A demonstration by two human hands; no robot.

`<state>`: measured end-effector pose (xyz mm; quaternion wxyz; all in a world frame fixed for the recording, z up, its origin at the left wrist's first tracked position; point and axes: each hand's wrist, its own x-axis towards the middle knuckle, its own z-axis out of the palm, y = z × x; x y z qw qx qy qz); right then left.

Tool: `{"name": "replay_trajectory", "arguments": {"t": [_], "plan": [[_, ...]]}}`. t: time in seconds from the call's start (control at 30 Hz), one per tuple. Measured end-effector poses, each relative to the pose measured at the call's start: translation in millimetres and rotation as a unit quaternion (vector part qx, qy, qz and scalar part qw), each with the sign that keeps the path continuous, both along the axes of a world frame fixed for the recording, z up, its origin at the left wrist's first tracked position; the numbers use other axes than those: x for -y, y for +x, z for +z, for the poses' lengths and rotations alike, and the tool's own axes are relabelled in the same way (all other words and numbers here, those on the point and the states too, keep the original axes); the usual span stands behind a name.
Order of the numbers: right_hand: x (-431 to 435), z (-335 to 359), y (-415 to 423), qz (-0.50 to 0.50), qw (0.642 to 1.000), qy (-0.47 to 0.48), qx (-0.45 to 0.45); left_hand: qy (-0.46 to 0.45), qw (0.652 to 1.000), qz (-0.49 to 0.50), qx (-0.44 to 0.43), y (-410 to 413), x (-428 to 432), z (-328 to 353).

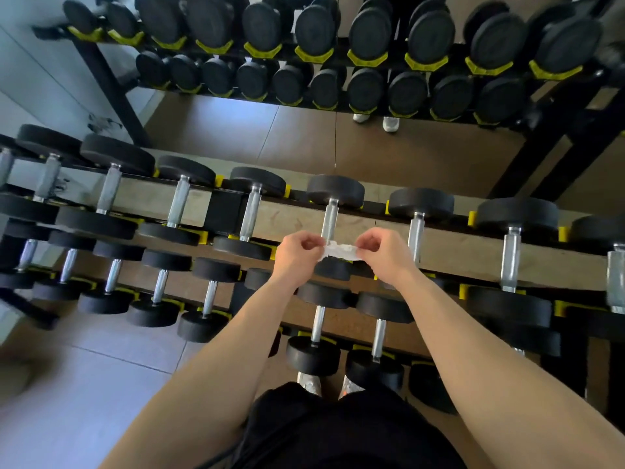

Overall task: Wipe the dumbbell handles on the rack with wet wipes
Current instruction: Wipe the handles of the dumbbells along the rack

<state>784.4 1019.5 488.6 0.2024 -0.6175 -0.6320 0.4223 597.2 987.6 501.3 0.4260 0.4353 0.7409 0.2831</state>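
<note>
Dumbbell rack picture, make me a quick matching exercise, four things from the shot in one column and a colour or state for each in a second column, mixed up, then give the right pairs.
Column one:
1. wet wipe
2. dumbbell handle
3. rack cradles
4. dumbbell heads

Column two:
A. black rounded discs
B. yellow
C. white, stretched between the left hand and the right hand
D. shiny silver metal, just behind the wipe

Pairs: 1-C, 2-D, 3-B, 4-A
</note>
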Motion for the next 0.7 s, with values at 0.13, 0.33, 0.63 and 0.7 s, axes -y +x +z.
{"name": "replay_trajectory", "arguments": {"t": [0.13, 0.33, 0.63, 0.7], "plan": [[-9.8, -11.4, 10.8, 0.007, 1.000, -0.009, 0.000, -0.002, 0.999, 0.037, -0.024, -8.3, -1.6, -5.8], [-19.4, -11.8, -0.2, -0.034, 0.999, -0.006, -0.007, -0.007, 0.998, 0.064, -0.017, -14.1, -9.7, -14.5], [-35.8, -14.0, -53.8, -0.045, 0.997, -0.009, -0.064, 0.019, 0.998, -0.016, 0.057, -25.5, -48.1, -17.0], [-39.7, -18.6, -67.3, -0.055, 0.996, -0.021, -0.064, 0.009, 0.997, -0.030, 0.066, -34.9, -57.9, -20.9]]}}
